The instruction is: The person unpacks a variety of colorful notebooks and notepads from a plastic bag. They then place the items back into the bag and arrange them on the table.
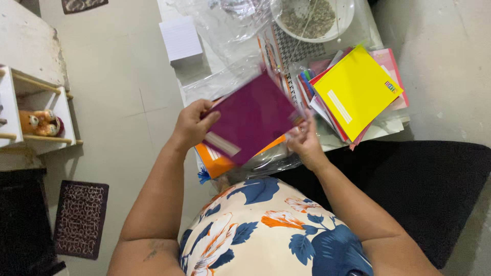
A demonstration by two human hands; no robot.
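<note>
My left hand (193, 124) grips the left edge of a dark magenta notebook (251, 117), thumb on its cover. My right hand (306, 140) holds the same notebook at its right corner. The notebook is blurred and tilted, held above an orange notebook (215, 162) and clear plastic wrap (266, 162). A yellow notebook (356, 91) tops a fanned pile of coloured notebooks to the right.
A low white table (176, 71) carries crumpled clear plastic (225, 25), a white block of paper (180, 40) and a white bowl (313, 19) of greyish grains. A black cushion (429, 189) lies right. A shelf with a small toy (42, 122) and dark mats (81, 219) lie left.
</note>
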